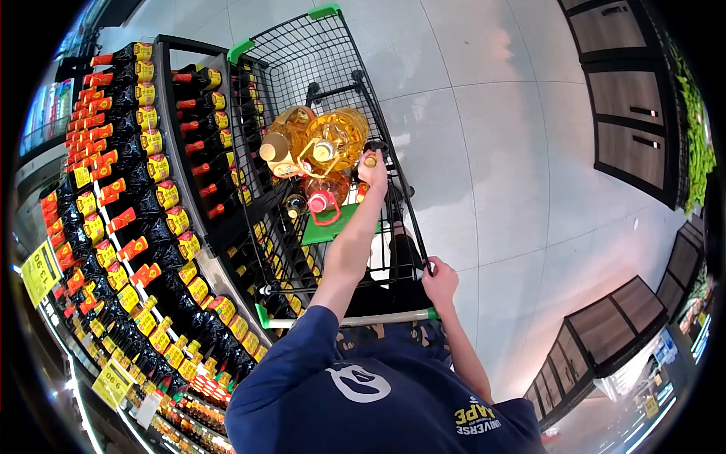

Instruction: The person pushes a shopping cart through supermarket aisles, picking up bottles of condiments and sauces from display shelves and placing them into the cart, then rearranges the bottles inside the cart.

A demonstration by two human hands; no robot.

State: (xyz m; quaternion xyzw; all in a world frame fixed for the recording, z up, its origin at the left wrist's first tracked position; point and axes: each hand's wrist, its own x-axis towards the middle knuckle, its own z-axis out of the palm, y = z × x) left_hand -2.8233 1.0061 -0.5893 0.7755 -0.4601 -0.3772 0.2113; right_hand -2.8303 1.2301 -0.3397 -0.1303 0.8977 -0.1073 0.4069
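Observation:
A black wire shopping cart [240,51] with green corners stands in front of me. My left hand [372,172] reaches into it, its fingers closed around the neck of a gold-capped bottle [370,160]; most of that bottle is hidden. Beside this hand stand a large jug of yellow cooking oil [344,132] and another oil jug with a tan cap [274,147]. Nearer me are a red-capped oil jug [318,200] and a small dark bottle [295,204]. My right hand [440,281] is closed on the cart's side rim, close to the handle [404,316].
Shelves of dark bottles with yellow labels [166,195] and red neck tags run along the left, with yellow price signs [113,382]. Pale floor tiles [499,159] lie right of the cart. Wood-panelled display units [628,98] stand farther right.

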